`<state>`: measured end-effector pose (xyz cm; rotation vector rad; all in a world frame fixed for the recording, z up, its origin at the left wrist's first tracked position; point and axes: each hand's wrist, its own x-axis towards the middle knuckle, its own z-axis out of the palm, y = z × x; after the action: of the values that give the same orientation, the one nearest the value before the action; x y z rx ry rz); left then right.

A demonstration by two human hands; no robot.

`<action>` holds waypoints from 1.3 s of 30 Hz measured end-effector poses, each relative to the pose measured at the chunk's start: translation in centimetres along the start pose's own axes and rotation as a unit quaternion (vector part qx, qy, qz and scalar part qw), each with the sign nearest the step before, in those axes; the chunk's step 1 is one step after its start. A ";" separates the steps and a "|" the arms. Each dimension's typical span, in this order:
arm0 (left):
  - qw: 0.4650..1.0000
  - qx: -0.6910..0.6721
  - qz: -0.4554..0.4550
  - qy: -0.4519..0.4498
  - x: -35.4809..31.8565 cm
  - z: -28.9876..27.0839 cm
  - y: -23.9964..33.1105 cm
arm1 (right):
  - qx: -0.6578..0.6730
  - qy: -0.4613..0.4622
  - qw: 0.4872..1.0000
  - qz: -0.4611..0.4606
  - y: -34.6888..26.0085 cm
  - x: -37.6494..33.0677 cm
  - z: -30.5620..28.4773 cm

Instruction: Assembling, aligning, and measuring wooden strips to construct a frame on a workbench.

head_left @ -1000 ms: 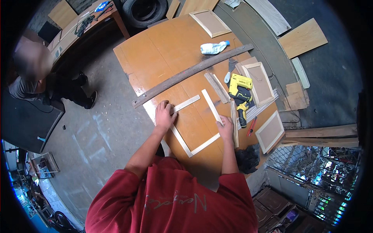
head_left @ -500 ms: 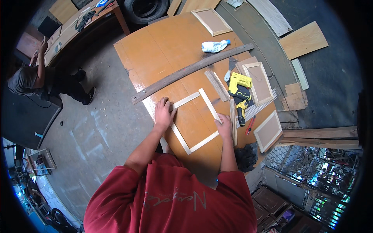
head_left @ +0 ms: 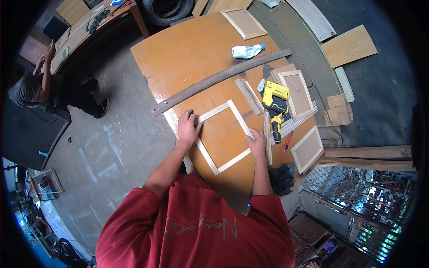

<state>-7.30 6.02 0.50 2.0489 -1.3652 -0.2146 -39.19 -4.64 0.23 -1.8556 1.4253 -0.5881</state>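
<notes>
On the orange table [head_left: 187,53], the left hand [head_left: 187,127] presses flat, fingers spread, on the near-left corner of a pale wooden frame [head_left: 223,136], while the right hand [head_left: 258,144] rests open on its right rail, just left of a yellow drill [head_left: 275,105].

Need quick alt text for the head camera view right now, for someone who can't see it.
Both hands press a pale wooden frame flat on an orange tabletop: left hand at its left corner, right hand on its right side. A yellow power tool lies to the right.
</notes>
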 end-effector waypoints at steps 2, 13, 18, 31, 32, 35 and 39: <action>1.000 -0.003 -0.001 -0.002 0.0 0.0 0.0 | -0.003 0.001 1.000 0.004 -0.1 0.1 0.1; 1.000 -0.004 -0.008 -0.019 -0.4 0.6 -0.5 | -0.017 -0.002 1.000 -0.002 1.1 -0.4 0.3; 1.000 -0.012 0.006 -0.003 0.2 0.4 -0.9 | 0.143 0.020 0.988 0.054 4.1 0.9 0.8; 0.999 -0.003 0.019 -0.034 0.3 0.5 -0.8 | 0.054 0.009 0.996 0.065 3.5 -2.8 -2.2; 0.999 -0.003 0.024 -0.032 0.3 0.5 -0.8 | 0.060 0.008 0.995 0.073 3.6 -3.0 -2.1; 0.999 -0.010 0.015 -0.042 0.5 0.3 -0.8 | 0.059 0.011 0.996 0.065 4.1 -3.0 -1.7; 0.995 -0.077 -0.019 -0.064 0.7 -0.6 -1.2 | 0.051 0.030 0.996 0.064 4.0 -3.1 -1.7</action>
<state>-5.79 5.98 0.32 1.9622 -1.3425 -0.4597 -43.78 -2.65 -1.53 -1.6675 1.5122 -0.6452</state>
